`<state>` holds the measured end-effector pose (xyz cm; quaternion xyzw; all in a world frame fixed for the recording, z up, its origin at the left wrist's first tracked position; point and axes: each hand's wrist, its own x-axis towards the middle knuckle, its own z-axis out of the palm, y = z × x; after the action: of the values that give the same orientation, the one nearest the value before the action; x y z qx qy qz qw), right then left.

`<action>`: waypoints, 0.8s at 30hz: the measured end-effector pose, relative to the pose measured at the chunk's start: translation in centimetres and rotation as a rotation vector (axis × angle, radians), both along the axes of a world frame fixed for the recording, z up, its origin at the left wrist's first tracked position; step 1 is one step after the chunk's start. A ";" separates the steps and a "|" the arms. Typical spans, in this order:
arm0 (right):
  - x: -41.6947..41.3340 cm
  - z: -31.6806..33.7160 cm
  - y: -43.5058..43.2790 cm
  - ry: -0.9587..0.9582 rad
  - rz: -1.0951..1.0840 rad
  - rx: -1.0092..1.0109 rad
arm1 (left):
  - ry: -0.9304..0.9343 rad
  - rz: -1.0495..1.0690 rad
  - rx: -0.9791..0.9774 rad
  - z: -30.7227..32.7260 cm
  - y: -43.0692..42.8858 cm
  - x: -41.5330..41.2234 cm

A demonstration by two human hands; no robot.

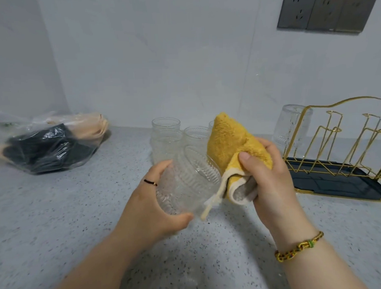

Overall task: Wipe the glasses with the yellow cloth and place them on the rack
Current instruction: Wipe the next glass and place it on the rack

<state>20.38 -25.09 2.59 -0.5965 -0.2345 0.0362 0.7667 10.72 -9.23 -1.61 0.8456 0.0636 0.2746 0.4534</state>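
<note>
My left hand point(148, 204) grips a clear ribbed glass point(187, 180) tilted on its side, mouth toward the right. My right hand point(268, 173) holds the bunched yellow cloth point(231, 142) right beside the glass's rim, touching it. Behind them several more ribbed glasses point(167, 134) stand upright on the counter. At the right is a gold wire rack point(335, 141) on a dark tray point(332, 181); one glass point(292, 125) hangs upside down on its left peg.
A speckled grey counter point(56, 213) spreads below the hands. A clear plastic bag with dark and beige items point(46, 143) lies at the back left by the wall corner. Grey wall sockets point(326, 10) sit high on the right.
</note>
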 end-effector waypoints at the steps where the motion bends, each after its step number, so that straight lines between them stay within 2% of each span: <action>1: -0.2 0.0 0.1 -0.063 -0.017 -0.058 | 0.013 0.000 0.032 0.1 0.0 0.0; 6: -0.4 0.1 -0.1 -0.270 0.106 -0.306 | 0.006 0.001 0.180 0.0 -0.1 -0.3; 11: 0.6 0.3 -1.0 -0.196 0.365 -0.325 | 0.014 -0.004 0.202 -0.1 0.4 -0.3; 15: 1.0 0.9 -1.6 -0.148 0.301 -0.240 | 0.004 -0.071 0.259 -0.1 -0.1 -0.4; 19: 0.5 0.8 -1.2 -0.136 0.260 -0.248 | -0.006 -0.130 0.276 -0.3 -0.7 -0.3; 24: 0.4 0.0 -0.6 -0.057 0.418 -0.374 | -0.070 -0.138 0.362 -0.8 -0.4 -0.3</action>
<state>20.81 -25.71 2.60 -0.6670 -0.3633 0.2195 0.6124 10.43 -9.63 -2.46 0.9057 -0.0606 0.2789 0.3134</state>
